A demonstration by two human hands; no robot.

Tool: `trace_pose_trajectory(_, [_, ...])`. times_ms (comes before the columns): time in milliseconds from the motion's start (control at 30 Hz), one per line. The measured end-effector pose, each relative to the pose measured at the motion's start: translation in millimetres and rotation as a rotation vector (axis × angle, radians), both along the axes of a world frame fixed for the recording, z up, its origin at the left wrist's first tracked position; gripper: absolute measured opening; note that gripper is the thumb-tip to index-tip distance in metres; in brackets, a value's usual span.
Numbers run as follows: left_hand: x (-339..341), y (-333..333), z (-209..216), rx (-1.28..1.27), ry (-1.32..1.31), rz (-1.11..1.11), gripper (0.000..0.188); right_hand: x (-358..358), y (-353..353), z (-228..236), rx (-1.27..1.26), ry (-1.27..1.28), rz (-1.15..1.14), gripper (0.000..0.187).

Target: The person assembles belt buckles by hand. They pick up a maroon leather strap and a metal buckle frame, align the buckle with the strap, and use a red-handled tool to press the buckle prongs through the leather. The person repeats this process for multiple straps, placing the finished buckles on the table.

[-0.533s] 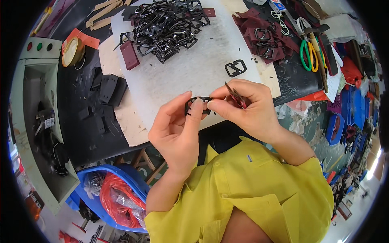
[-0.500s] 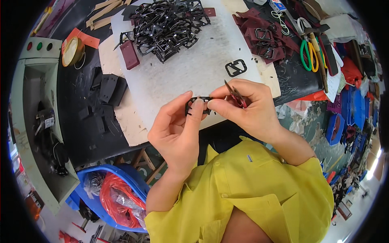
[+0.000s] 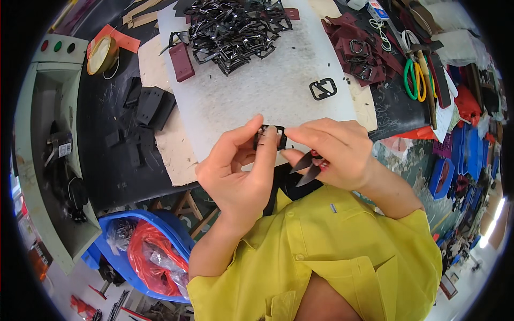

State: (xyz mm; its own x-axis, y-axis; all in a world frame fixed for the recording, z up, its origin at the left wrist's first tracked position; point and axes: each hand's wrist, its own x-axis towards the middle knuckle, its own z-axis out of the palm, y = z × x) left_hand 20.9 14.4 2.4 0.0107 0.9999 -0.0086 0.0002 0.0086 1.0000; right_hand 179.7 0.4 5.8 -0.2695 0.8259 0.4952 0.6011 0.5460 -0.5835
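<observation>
My left hand [image 3: 239,166] pinches a small black metal buckle [image 3: 282,140] between thumb and fingers, over the near edge of the white board [image 3: 241,91]. My right hand [image 3: 340,147] is just right of it, its index fingertip at or near the buckle's right side. Held in that right palm is a pair of red-handled thread snips [image 3: 306,165], blades apart and pointing toward my body at the left. A single black buckle [image 3: 323,89] lies flat beyond my right hand. At the far side is a heap of black buckles [image 3: 235,35].
Maroon straps with buckles [image 3: 361,51] are piled at the right, and a maroon piece [image 3: 181,62] lies by the heap. Black pieces [image 3: 152,107] lie left of the board. Green- and yellow-handled tools [image 3: 415,80] are far right. A blue tub [image 3: 184,235] stands below the table.
The snips have swung in my right hand from pointing away from me to pointing back toward my body. My right thumb has dropped away from the buckle. The view has shifted slightly.
</observation>
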Motion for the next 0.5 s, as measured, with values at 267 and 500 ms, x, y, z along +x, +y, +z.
trace_pose_trajectory(267, [0,6,-4,-0.055,-0.112,-0.053,0.021,4,9,-12,0.212,-0.149,0.028,0.036])
trace_pose_trajectory(500, [-48,104,-8,0.632,1.052,0.226,0.023,6,15,-4,0.033,0.064,-0.168,0.030])
